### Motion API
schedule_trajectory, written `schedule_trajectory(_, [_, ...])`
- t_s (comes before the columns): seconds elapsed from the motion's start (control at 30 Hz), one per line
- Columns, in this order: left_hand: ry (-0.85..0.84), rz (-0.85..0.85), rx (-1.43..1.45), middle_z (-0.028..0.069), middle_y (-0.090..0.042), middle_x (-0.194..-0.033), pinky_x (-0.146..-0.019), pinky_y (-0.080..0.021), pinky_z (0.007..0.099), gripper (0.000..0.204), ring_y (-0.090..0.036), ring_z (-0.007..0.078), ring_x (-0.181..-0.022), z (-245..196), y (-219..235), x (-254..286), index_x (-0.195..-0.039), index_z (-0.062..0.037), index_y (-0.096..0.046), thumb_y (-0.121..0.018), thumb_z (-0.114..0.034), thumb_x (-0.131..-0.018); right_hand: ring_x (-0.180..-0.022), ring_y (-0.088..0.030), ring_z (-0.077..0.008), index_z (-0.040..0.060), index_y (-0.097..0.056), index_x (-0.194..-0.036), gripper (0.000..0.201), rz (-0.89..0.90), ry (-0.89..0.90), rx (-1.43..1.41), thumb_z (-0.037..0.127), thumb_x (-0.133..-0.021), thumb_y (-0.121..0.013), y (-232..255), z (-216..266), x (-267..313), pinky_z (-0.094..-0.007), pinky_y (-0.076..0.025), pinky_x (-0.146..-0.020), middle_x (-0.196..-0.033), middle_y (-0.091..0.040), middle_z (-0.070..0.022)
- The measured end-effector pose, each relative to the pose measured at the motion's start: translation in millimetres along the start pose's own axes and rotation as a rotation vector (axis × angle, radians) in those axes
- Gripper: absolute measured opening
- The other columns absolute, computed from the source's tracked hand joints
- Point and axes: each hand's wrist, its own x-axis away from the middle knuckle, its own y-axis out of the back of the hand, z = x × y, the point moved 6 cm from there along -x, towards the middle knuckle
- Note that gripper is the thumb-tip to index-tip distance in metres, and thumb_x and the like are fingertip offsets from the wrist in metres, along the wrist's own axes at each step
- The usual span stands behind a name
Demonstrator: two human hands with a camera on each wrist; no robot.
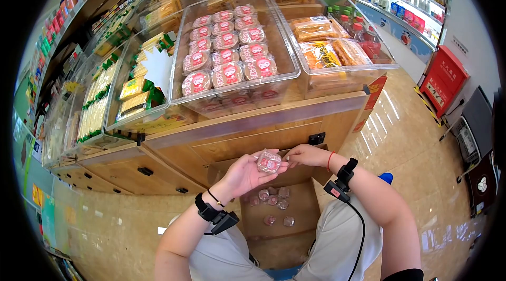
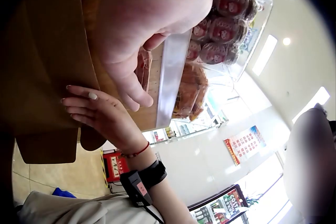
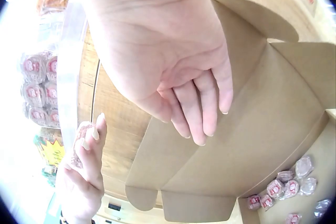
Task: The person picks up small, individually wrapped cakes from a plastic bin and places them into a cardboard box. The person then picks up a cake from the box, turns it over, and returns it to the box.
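A wrapped round item with pink print lies across the fingers of the upturned left hand, held above the cardboard box. In the left wrist view, part of the item shows between the left hand's thumb and fingers. The right hand is just right of it, holding nothing. Its palm and loosely bent fingers face the right wrist view, where the right hand hangs over the box flap. Several similar wrapped items sit in the box.
Behind the hands stands a wooden display counter. On it, a clear bin holds rows of pink-printed round packs, beside bins of packaged bread and green-wrapped packs. A red box stands at the right wall.
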Motion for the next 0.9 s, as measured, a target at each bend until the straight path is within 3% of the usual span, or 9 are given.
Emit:
schedule_trajectory(0.13, [0.002,-0.102,-0.096,0.0291,-0.05,-0.127,-0.091,-0.051,0.0349,0.05,-0.059,0.0318,-0.108,0.9,10.8,1.1,-0.137,-0.0008,-0.036,-0.034,-0.023,-0.092,-0.097,-0.064,-0.0193,-0.0022,-0.061,-0.116,0.035,0.019,0.019,-0.004,0.016,-0.092,-0.043,0.4,-3.5,-2.7,-0.03,-0.048,-0.09,-0.104,-0.067,-0.0132])
schedule_trajectory(0.23, [-0.025,-0.123,-0.162,0.0247,-0.058,-0.117,-0.072,-0.052,0.027,0.048,-0.061,0.0207,-0.077,0.7,15.8,2.3,-0.132,-0.0023,-0.043,-0.033,-0.026,-0.091,-0.097,-0.063,-0.0191,-0.0017,-0.061,-0.117,0.036,0.025,0.012,-0.003,0.016,-0.092,-0.043,0.1,-3.3,-2.7,-0.0299,-0.047,-0.091,-0.104,-0.067,-0.0133])
schedule_trajectory(0.33, [-0.039,-0.126,-0.195,0.0217,-0.06,-0.113,-0.058,-0.043,0.0216,0.047,-0.048,0.0134,-0.061,-1.3,20.8,2.5,-0.129,-0.0034,-0.046,-0.034,-0.027,-0.09,-0.098,-0.063,-0.0189,-0.0012,-0.061,-0.118,0.036,0.024,0.001,0.015,0.016,-0.092,-0.042,0.2,-0.6,0.0,-0.0298,-0.047,-0.091,-0.104,-0.067,-0.0134])
schedule_trajectory(0.63, [-0.073,-0.237,-0.097,0.0245,-0.058,-0.117,-0.058,-0.043,0.0216,0.039,-0.043,0.0104,-0.058,-2.4,22.7,2.4,-0.123,-0.0051,-0.049,-0.03,-0.03,-0.099,-0.098,-0.064,-0.0187,-0.0005,-0.06,-0.119,0.037,0.023,-0.025,0.03,0.017,-0.091,-0.043,-0.3,1.2,0.7,-0.0301,-0.047,-0.092,-0.105,-0.067,-0.0132])
schedule_trajectory(0.9, [-0.1,-0.17,-0.069,0.0254,-0.054,-0.124,-0.069,-0.053,0.0267,0.036,-0.062,0.0204,-0.078,-4.5,16.7,2.2,-0.122,-0.0043,-0.048,-0.038,-0.025,-0.094,-0.098,-0.064,-0.0187,-0.0006,-0.06,-0.119,0.037,0.009,-0.042,0.034,0.016,-0.091,-0.043,-0.8,6.9,5.3,-0.0298,-0.047,-0.092,-0.105,-0.067,-0.0131])
